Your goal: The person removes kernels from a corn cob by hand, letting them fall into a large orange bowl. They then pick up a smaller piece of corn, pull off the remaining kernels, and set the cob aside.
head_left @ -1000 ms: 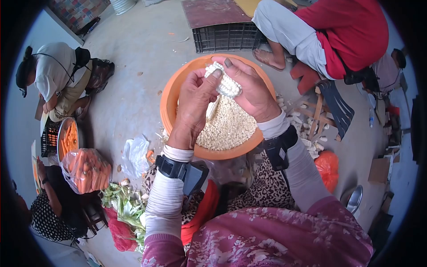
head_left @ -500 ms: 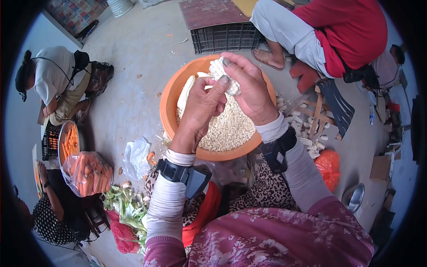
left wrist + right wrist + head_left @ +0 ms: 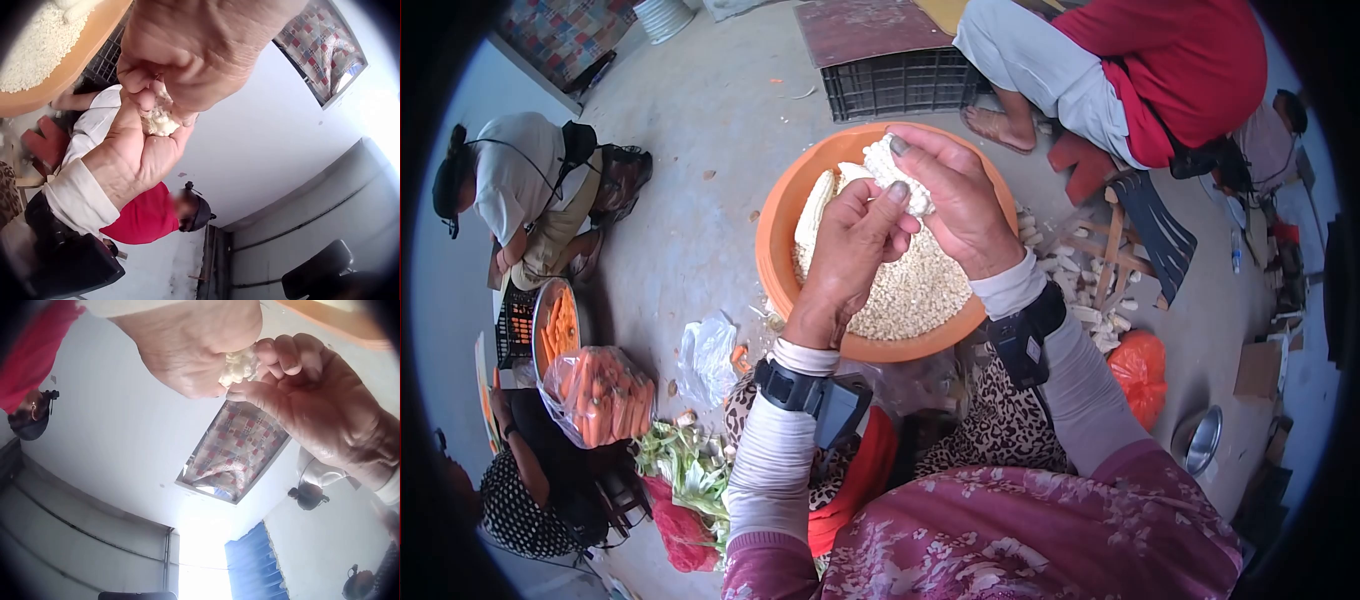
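Observation:
Both hands meet over an orange basin (image 3: 774, 225) and hold a pale corn cob (image 3: 883, 165) between them. My right hand (image 3: 972, 205) grips the cob along its side, thumb on top. Curled fingers of my left hand (image 3: 845, 245) are at its lower end, with the thumb pressed against the kernels. In the left wrist view, the cob's end (image 3: 161, 122) shows between the two hands; the rest is hidden by fingers. Loose white kernels (image 3: 915, 290) fill the basin below. Another whole cob (image 3: 812, 215) leans inside at the left.
Stripped cobs (image 3: 1090, 285) lie on the floor at right, beside an orange plastic bag (image 3: 1138, 375). Bagged carrots (image 3: 605, 395) and green husks (image 3: 685, 465) are at left. A black crate (image 3: 890, 88) stands ahead. Other people sit around, one in a red shirt (image 3: 1190, 70).
My left hand has shifted down along the cob, uncovering the cobs at the basin's left. The held cob has turned more upright in my right hand.

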The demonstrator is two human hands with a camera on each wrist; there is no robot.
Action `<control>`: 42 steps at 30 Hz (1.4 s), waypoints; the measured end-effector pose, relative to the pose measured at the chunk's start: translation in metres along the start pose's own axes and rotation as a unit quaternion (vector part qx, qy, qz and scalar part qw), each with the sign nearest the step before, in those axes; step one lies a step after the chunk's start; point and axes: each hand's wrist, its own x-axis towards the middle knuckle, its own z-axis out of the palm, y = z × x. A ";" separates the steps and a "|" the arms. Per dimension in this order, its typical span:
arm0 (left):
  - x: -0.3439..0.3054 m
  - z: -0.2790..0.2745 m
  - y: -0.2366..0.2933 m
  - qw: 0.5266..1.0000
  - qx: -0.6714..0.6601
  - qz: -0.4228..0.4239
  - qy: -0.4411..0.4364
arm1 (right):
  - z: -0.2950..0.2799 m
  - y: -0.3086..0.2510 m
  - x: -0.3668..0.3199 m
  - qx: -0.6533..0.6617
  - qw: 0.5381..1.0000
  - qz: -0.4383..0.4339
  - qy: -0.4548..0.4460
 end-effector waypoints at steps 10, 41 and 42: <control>0.001 0.000 0.001 0.998 -0.057 -0.010 -0.032 | -0.004 -0.004 -0.001 0.014 1.000 0.020 -0.002; 0.006 -0.011 0.000 0.985 -0.151 -0.047 -0.074 | 0.001 -0.005 0.001 -0.056 0.998 -0.024 0.015; 0.006 -0.011 0.001 0.985 -0.152 -0.047 -0.074 | 0.001 -0.006 0.001 -0.063 0.998 -0.024 0.009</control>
